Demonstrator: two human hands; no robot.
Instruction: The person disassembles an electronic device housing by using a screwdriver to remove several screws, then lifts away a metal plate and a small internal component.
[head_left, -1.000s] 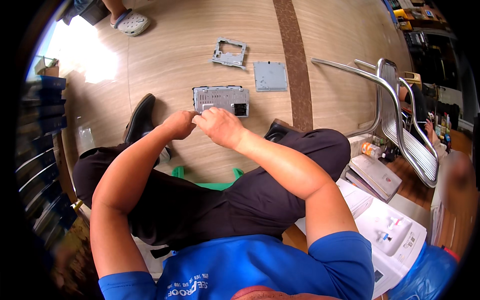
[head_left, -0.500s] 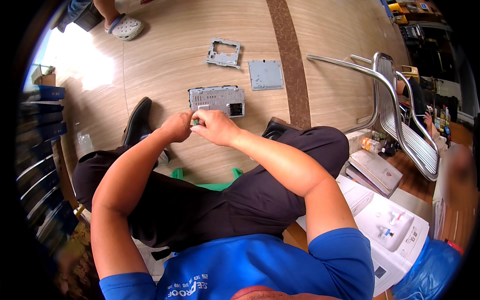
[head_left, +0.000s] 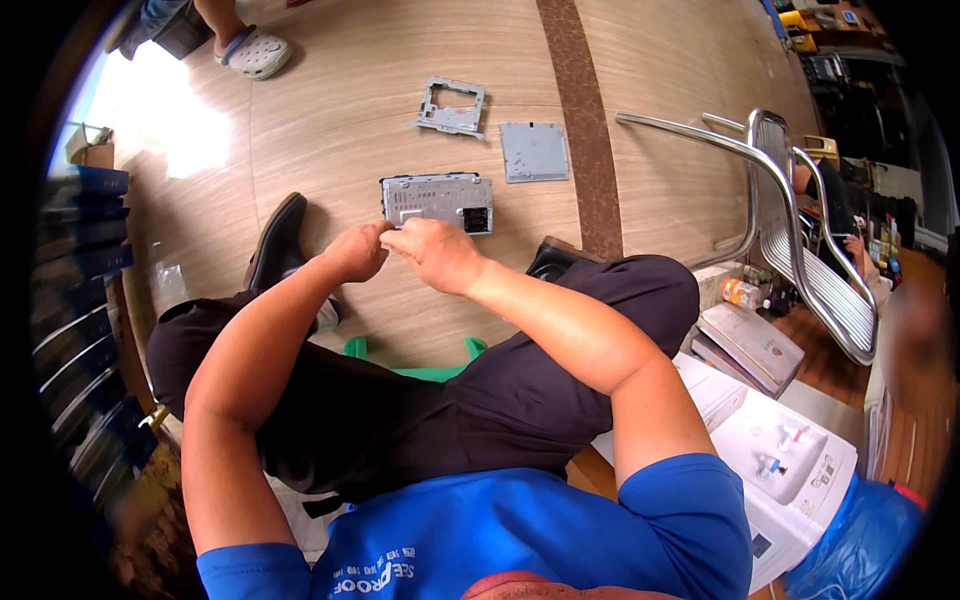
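My left hand (head_left: 358,250) and my right hand (head_left: 438,252) meet fingertip to fingertip above the wooden floor, pinching something too small to make out. Just beyond them lies a grey metal electronics chassis (head_left: 437,201) with a black socket at its right end. Farther off on the floor lie a grey metal frame piece (head_left: 452,106) and a flat square metal plate (head_left: 534,152). I sit on a green stool (head_left: 410,360) with my dark-trousered legs spread.
A black shoe (head_left: 276,243) sits left of my hands and another (head_left: 556,258) right. A chrome chair frame (head_left: 800,230) stands at right, with white boxes (head_left: 790,470) and books below it. Another person's sandalled foot (head_left: 255,52) is at top left. Blue crates (head_left: 70,260) line the left.
Both hands have stayed together near the chassis, with only small finger movements. The view has shifted slightly.
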